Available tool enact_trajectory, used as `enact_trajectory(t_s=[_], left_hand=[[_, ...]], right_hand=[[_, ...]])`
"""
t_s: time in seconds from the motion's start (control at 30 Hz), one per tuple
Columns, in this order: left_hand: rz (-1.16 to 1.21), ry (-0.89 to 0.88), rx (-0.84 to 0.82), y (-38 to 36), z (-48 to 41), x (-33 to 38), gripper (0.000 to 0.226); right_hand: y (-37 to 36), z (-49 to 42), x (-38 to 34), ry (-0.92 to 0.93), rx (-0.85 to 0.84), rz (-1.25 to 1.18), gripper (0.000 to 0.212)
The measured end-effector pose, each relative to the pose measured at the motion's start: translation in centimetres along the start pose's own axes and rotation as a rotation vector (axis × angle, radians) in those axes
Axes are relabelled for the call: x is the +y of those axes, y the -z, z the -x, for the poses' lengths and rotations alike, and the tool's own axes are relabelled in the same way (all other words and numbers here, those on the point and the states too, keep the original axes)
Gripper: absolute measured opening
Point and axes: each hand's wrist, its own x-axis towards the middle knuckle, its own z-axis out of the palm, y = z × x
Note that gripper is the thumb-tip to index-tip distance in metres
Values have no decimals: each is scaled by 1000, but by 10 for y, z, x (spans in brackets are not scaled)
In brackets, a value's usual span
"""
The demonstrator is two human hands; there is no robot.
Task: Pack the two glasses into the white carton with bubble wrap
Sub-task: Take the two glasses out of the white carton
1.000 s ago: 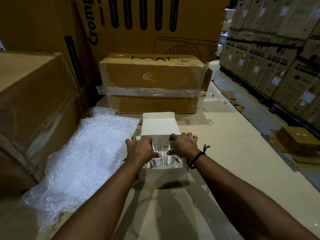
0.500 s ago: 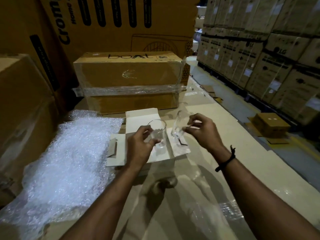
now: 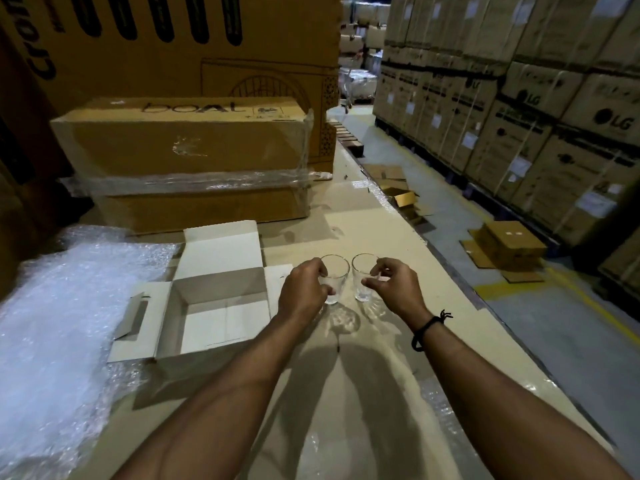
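At centre frame, the left hand point(image 3: 304, 294) gripped the left glass point(image 3: 335, 279) and the right hand point(image 3: 393, 289) pinched the right glass point(image 3: 363, 280) by its rim, just right of the open white carton point(image 3: 221, 287). The bubble wrap point(image 3: 62, 306) lay at far left. Bare and close together, the glasses could clink and chip.
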Motion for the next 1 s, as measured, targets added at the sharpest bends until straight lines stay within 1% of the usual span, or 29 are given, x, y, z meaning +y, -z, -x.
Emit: enact_trajectory(t_s=[0.17,0.27,0.37,0.43,0.47,0.5,0.53,0.57,0.6,0.63,0.67,0.73,0.8,0.83,0.9,0.93,1.0], left_hand=[[-130,53,8,-3,4,-7,25],[-233,35,28,-1,7,-6,25],[-310,17,-26,4,7,-6,41],[-313,21,-98,10,6,-6,60],[-290,26,-120,14,7,-5,69],[-251,26,-127,20,8,-3,75],[-207,23,-117,28,11,-1,75],[-164,18,-88,36,14,-2,71],[-134,11,-38,45,19,-5,64],[-114,9,28,55,26,-12,56],[-108,10,99,65,35,-22,47],[-157,25,218,85,56,-53,32],[-336,77,313,102,79,-88,26],[-450,113,338,109,90,-107,27],[-603,197,329,119,109,-136,44],[-618,235,296,122,114,-144,54],[-567,269,241,125,119,-153,64]], right_hand=[[-3,-5,14,23,-19,-49,22],[-6,-4,17,46,-21,-56,22],[-7,-6,21,51,-66,-13,25],[-4,-6,18,74,-106,67,39],[-3,-5,14,91,-96,106,48],[-1,-2,6,119,-52,136,52],[-1,4,-4,164,8,153,51],[-2,12,-16,231,64,154,47],[-6,21,-28,303,95,145,42],[-11,31,-41,372,83,136,37],[-19,43,-53,421,32,137,34],[-43,68,-69,438,-156,175,35],[-71,86,-77,435,-309,211,44],[-85,92,-80,456,-348,227,49],[-110,99,-86,524,-384,316,56],[-118,100,-89,552,-387,394,58],[-127,101,-92,580,-385,513,61]])
